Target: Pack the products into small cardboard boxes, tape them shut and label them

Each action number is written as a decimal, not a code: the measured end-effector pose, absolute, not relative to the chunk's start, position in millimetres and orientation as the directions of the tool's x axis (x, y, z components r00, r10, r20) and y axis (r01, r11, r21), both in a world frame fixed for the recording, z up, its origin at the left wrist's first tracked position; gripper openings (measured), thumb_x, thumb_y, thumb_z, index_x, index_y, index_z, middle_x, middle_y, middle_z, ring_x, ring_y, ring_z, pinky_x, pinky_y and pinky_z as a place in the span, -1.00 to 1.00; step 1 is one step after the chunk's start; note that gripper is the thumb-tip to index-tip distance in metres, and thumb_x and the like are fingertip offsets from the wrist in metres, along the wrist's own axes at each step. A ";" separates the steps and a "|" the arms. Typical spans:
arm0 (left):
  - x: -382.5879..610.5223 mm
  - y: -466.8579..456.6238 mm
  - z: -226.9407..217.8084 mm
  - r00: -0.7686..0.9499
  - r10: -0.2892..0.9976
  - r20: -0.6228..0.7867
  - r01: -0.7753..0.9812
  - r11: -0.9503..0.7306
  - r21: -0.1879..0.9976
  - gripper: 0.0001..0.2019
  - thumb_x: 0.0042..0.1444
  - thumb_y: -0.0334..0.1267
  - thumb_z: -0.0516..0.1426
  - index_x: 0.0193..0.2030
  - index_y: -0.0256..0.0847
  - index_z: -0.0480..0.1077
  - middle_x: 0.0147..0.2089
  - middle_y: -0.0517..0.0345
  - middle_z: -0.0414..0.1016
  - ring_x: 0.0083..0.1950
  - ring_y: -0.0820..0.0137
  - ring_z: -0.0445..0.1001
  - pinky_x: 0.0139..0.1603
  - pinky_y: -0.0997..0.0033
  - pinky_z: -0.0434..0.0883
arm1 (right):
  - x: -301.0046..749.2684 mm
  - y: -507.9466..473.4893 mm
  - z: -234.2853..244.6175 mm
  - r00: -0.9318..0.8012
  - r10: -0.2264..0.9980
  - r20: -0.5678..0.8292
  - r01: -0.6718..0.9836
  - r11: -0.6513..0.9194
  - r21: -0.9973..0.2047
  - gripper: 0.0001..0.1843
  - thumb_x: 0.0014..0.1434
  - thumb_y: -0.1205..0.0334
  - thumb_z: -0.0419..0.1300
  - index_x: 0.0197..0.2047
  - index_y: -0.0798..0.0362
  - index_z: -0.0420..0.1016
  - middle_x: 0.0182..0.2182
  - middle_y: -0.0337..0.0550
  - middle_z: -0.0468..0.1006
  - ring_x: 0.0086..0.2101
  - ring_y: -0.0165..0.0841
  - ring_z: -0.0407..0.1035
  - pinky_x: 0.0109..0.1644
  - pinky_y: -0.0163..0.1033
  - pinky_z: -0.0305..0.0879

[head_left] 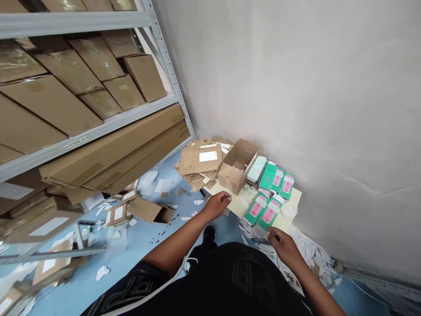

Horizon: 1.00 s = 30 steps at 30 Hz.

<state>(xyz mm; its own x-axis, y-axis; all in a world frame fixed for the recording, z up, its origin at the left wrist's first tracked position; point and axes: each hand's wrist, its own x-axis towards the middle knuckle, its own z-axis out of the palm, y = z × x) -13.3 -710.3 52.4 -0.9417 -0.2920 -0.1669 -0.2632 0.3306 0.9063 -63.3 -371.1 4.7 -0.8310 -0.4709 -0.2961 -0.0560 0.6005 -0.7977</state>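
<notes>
My left hand (217, 203) reaches down to the near edge of a pale yellow board (234, 202) on the floor, fingers curled at its edge beside a small open cardboard box (237, 166). My right hand (283, 245) is lower right, fingers bent at the board's near corner, close to two green-and-pink product boxes (264, 210). More green boxes (276, 179) lie in a row further back by the wall. What either hand grips, if anything, is hidden.
A metal shelf rack (82, 136) full of cardboard cartons fills the left. Flattened cartons (199, 160) pile in the corner. Paper scraps and small boxes (144, 210) litter the blue floor. A grey wall (296, 87) closes the right side. White paper shreds (305, 252) lie by the wall.
</notes>
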 end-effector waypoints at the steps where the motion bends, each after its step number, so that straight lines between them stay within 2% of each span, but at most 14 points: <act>1: -16.1 -726.0 50.7 -0.944 -0.278 -0.176 -0.268 0.340 0.901 -0.70 0.21 -0.01 0.11 -0.16 -0.18 0.49 -0.26 0.16 0.57 -0.22 0.31 0.50 -0.17 0.35 0.39 | -67.1 -384.2 -1.0 -0.860 -0.419 -0.290 -0.047 0.632 -0.773 -0.55 0.19 -0.07 0.14 0.00 0.01 0.60 -0.31 -0.18 0.63 -0.29 -0.21 0.51 -0.14 -0.16 0.38; 5: -34.2 -784.0 45.1 -0.969 -0.153 -0.194 -0.240 0.390 0.889 -0.72 0.21 -0.03 0.11 -0.15 -0.17 0.50 -0.22 0.13 0.60 -0.16 0.26 0.54 -0.12 0.31 0.40 | -87.2 -436.7 -17.8 -0.963 -0.133 -0.235 0.056 0.754 -0.655 -0.49 0.19 -0.11 0.07 0.01 0.06 0.55 -0.25 -0.11 0.61 -0.25 -0.17 0.50 -0.11 -0.12 0.38; 9: -58.4 -821.0 42.7 -0.979 0.051 -0.199 -0.162 0.399 0.902 -0.72 0.21 -0.03 0.13 -0.12 -0.17 0.51 -0.15 0.09 0.62 -0.10 0.23 0.57 -0.07 0.29 0.43 | -134.6 -496.0 -10.4 -0.982 0.087 -0.169 0.167 0.818 -0.551 -0.27 0.21 -0.16 0.09 0.28 0.16 0.34 0.10 0.15 0.48 -0.04 -0.10 0.48 0.04 -0.08 0.38; 11: -69.7 -829.5 43.4 -0.971 0.125 -0.203 -0.137 0.401 0.906 -0.71 0.21 -0.03 0.14 -0.12 -0.17 0.52 -0.14 0.07 0.62 -0.09 0.22 0.57 -0.06 0.28 0.44 | -170.8 -525.3 -2.5 -0.977 0.185 -0.106 0.213 0.863 -0.458 -0.11 0.19 -0.21 0.14 0.42 0.16 0.14 0.26 0.25 0.32 0.16 0.02 0.35 0.15 -0.01 0.33; 12: -74.4 -831.8 43.9 -0.968 0.148 -0.203 -0.129 0.404 0.906 -0.71 0.21 -0.03 0.14 -0.12 -0.17 0.52 -0.14 0.07 0.62 -0.09 0.22 0.57 -0.06 0.28 0.44 | -189.8 -538.2 0.3 -0.971 0.213 -0.112 0.240 0.879 -0.411 -0.06 0.17 -0.23 0.18 0.44 0.14 0.09 0.30 0.28 0.26 0.19 0.08 0.31 0.16 0.03 0.32; 14: -81.1 -833.4 44.3 -0.965 0.171 -0.200 -0.115 0.407 0.906 -0.71 0.22 -0.03 0.14 -0.12 -0.17 0.52 -0.15 0.07 0.62 -0.10 0.23 0.57 -0.05 0.28 0.45 | -224.1 -558.2 1.4 -0.952 0.255 -0.170 0.298 0.898 -0.323 -0.05 0.13 -0.22 0.25 0.43 0.10 0.11 0.31 0.31 0.21 0.21 0.16 0.27 0.15 0.11 0.32; 18: -81.1 -831.6 42.6 -0.963 0.179 -0.203 -0.121 0.389 0.913 -0.72 0.23 -0.03 0.12 -0.12 -0.17 0.52 -0.16 0.10 0.62 -0.13 0.25 0.56 -0.07 0.28 0.44 | -260.1 -572.2 -13.4 -0.866 0.329 -0.378 0.429 0.875 -0.222 -0.09 0.10 -0.10 0.31 0.39 0.11 0.12 0.19 0.30 0.32 0.12 0.17 0.38 0.07 0.15 0.38; 22: -71.1 -829.3 43.7 -0.956 0.172 -0.236 -0.165 0.352 0.922 -0.72 0.23 -0.04 0.12 -0.12 -0.18 0.51 -0.17 0.08 0.60 -0.12 0.24 0.56 -0.07 0.28 0.45 | -262.9 -564.8 -29.8 -0.876 0.345 -0.336 0.438 0.862 -0.257 -0.08 0.13 -0.02 0.31 0.40 0.12 0.01 0.18 0.32 0.31 0.09 0.10 0.43 0.06 0.08 0.40; 26: -64.6 -826.8 48.2 -0.951 0.174 -0.256 -0.189 0.330 0.925 -0.73 0.22 -0.04 0.13 -0.15 -0.18 0.51 -0.18 0.07 0.60 -0.12 0.24 0.55 -0.09 0.27 0.46 | -258.7 -553.9 -26.7 -0.882 0.362 -0.301 0.459 0.807 -0.372 -0.18 0.19 -0.05 0.24 0.37 0.12 0.07 0.17 0.30 0.37 0.08 0.03 0.45 0.09 0.02 0.39; 30: -66.6 -817.7 48.5 -0.940 0.211 -0.270 -0.215 0.251 0.944 -0.72 0.21 -0.03 0.15 -0.13 -0.18 0.52 -0.18 0.09 0.59 -0.12 0.25 0.53 -0.07 0.26 0.47 | -230.7 -540.4 -10.5 -0.891 0.386 -0.240 0.453 0.711 -0.537 -0.14 0.16 -0.10 0.24 0.42 0.02 0.05 0.20 0.14 0.45 0.09 -0.01 0.46 0.12 -0.02 0.40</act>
